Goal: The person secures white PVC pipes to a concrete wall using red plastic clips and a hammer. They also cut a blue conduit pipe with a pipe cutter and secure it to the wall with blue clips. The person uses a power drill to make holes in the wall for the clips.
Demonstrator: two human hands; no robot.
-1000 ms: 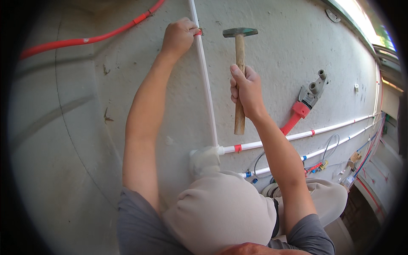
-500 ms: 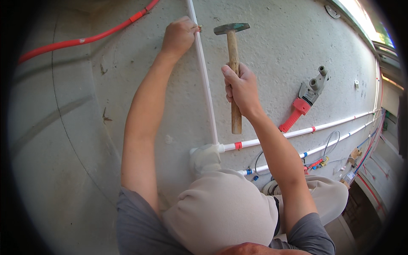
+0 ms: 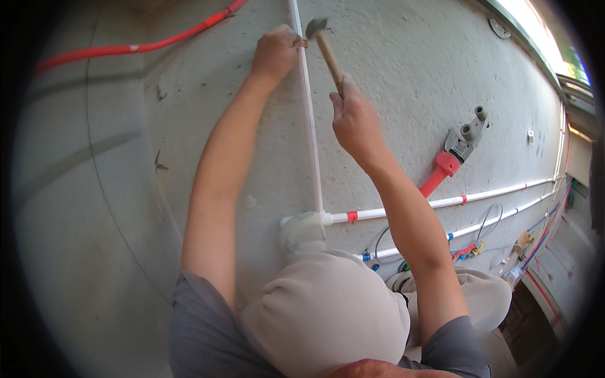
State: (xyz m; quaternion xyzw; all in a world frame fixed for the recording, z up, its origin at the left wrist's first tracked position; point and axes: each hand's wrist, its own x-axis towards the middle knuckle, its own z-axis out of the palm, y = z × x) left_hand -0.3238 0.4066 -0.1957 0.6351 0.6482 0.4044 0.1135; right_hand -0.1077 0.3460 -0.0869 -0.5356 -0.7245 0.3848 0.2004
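My right hand [image 3: 358, 123] is wrapped round the wooden handle of a hammer [image 3: 329, 58]. The hammer's head is close to the right of a white pipe [image 3: 307, 104], slightly above my left fingers. My left hand [image 3: 277, 53] is closed at the pipe's left side, its fingertips pinching a small copper-coloured piece [image 3: 303, 43] that lies against the pipe. The exact shape of this piece is too small to make out. From there the pipe runs down to a white fitting [image 3: 326, 218] near my knee.
A pipe welding iron with a red handle [image 3: 446, 165] lies on the concrete at right. Two more white pipes run rightward, one with red bands [image 3: 435, 203], one with blue [image 3: 466, 232]. A red conduit [image 3: 151, 46] crosses the upper left. Thin cable [image 3: 490, 217] loops by the pipes.
The hammer has swung left and tilted, its head now close to the pipe and my left fingers. My left hand still pinches the small piece. The whole view has shifted slightly.
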